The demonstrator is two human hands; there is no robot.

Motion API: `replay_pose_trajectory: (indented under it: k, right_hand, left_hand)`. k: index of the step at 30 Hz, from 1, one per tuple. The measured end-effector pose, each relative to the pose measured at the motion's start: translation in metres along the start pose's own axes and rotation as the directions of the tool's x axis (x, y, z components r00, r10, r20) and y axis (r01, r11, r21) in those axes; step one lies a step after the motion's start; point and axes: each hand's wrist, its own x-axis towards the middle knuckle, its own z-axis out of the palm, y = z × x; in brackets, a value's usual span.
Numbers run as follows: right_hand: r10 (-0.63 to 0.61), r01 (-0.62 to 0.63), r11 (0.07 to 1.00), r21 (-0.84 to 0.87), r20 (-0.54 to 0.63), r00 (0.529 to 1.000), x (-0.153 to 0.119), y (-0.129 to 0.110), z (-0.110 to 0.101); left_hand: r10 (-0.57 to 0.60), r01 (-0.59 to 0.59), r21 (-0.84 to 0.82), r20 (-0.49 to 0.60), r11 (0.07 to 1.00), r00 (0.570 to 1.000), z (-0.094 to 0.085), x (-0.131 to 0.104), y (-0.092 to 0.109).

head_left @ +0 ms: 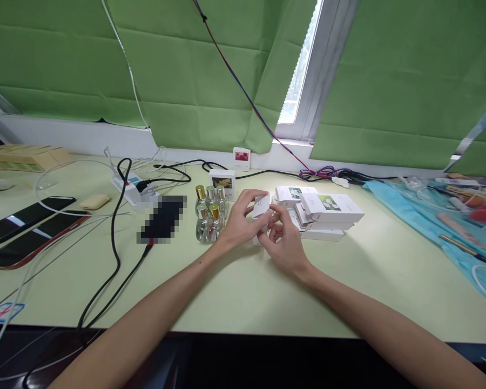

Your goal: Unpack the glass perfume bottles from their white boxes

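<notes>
Pale table (243,308). Left hand (243,219) holds small white box (261,205); right hand (284,241) curled narrow at its edge, grip unclear. Best: steady left, light right fingertips, card uncreased.

the tabletop (263,302) on the near side of the hands (243,219) gives room to pass. left of them, close by, glass bottles (203,230) stand in the way; just right, stacked white boxes (328,203); farther left, a black cable (113,232).
</notes>
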Motion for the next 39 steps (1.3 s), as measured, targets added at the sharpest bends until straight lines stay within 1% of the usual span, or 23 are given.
replay_pose_trajectory:
  k: [3, 10, 22, 31, 39]
  right_hand:
    - [-0.005, 0.004, 1.0, -0.012, -0.011, 1.0, 0.0, 0.0, 0.0]
    - [-0.019, 0.018, 0.999, -0.03, -0.034, 0.999, 0.0, -0.002, -0.001]
    - [-0.011, 0.011, 1.0, 0.003, -0.038, 0.999, -0.002, -0.003, 0.001]
    - [0.004, -0.004, 1.0, 0.007, -0.04, 0.999, -0.003, -0.003, 0.0]
    - [0.008, -0.007, 1.0, 0.027, -0.04, 0.999, -0.003, -0.005, 0.0]
  left_hand:
    - [0.026, -0.026, -0.001, -0.01, 1.0, 1.0, 0.0, -0.001, 0.0]
    - [0.038, -0.037, 0.037, -0.034, 0.999, 0.999, 0.002, -0.002, 0.003]
    - [0.096, -0.097, -0.012, -0.038, 0.995, 0.995, 0.002, -0.001, -0.001]
    - [0.147, -0.147, -0.06, -0.005, 0.987, 0.989, 0.001, 0.0, -0.008]
    - [0.133, -0.132, -0.052, 0.022, 0.99, 0.991, 0.001, 0.0, -0.004]
